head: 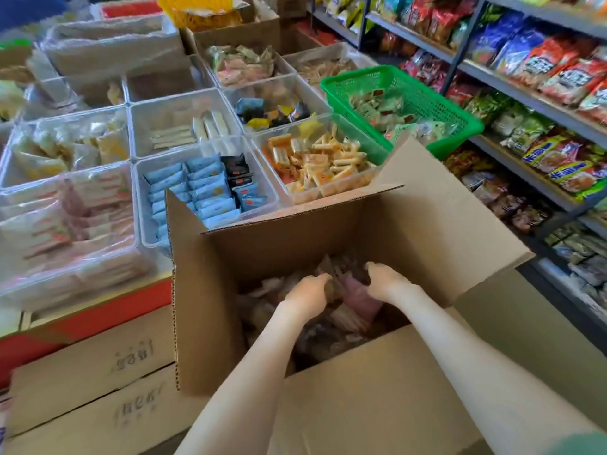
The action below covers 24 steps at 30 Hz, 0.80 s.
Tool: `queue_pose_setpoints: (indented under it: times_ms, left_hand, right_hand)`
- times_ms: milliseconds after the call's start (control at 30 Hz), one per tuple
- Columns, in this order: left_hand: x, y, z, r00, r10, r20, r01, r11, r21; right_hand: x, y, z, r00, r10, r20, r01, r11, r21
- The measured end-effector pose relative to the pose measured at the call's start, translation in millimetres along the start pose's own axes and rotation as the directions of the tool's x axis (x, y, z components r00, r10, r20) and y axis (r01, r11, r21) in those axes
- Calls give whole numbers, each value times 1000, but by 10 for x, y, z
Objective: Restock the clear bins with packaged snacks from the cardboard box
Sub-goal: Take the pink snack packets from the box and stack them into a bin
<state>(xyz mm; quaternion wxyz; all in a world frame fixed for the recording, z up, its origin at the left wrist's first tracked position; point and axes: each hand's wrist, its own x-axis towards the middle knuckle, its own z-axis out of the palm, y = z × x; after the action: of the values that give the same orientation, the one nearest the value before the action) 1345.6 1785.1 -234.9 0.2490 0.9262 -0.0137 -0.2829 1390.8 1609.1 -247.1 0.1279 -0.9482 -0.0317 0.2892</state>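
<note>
An open cardboard box (279, 244) stands in front of me with its flaps up, holding a heap of small packaged snacks (348, 318). Both my arms reach down into it. My left hand (308, 292) curls its fingers over packets in the heap. My right hand (386, 280) does the same a little to the right, fingers bent down into the packets. A pinkish packet (359, 298) lies between the two hands. Beyond the box a grid of clear bins (272, 195) holds blue packets (203, 188), orange-and-white sticks (323, 164) and other snacks.
A green mesh basket (427, 93) with packets sits to the right of the bins. Metal shelves (525, 96) full of snack bags run along the right side. Closed cardboard cartons (88, 372) are stacked at lower left under a red counter edge (98, 316).
</note>
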Motion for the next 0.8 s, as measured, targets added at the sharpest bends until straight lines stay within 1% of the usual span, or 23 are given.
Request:
queue_pose_setpoints:
  times_ms: [67,133,233,333,433,500,533,600,667,733,800]
  left_hand:
    - [292,-39,104,1000,-9,30,10,999,-38]
    - [608,-89,241,998,-35,52,38,998,-59]
    - [966,-142,442,990,-98,101,107,991,-84]
    - [1203,-207,639,987,-93,134,101,993,-57]
    - [1350,-318,828,981,-113,159,120,992,-41]
    - [1419,-382,941,968,-156,198,177,980,-92]
    - [1438,-395,984,961,-188,204,218,966,-137]
    - [1499,-384,1047,944,-266,195,309,920,-243]
    - [1571,-304,1045,935,-288,205,342,887,-311]
    - [1612,-231,994,934,-285,215,346,868,-357]
    - [1617,-188,968,927,-306,216,371,833,-412]
  right_hand:
    - [285,190,91,995,53,87,-54,999,8]
    - [566,358,229,979,114,172,-112,993,-23]
    - [962,471,437,959,159,235,-148,987,-63]
    - [1193,347,466,959,140,246,-107,984,-145]
    - [1282,132,396,955,73,287,-34,990,-139]
    - [1424,135,543,960,41,275,0,989,-149]
    - [1520,195,683,965,58,257,-19,988,-152]
    - [1641,289,872,970,142,200,-123,987,-104]
    - [1709,363,980,976,154,152,-141,986,-89]
    - [1725,381,1006,990,77,116,-58,985,-162]
    - [1673,355,981,989,-53,137,86,964,-250]
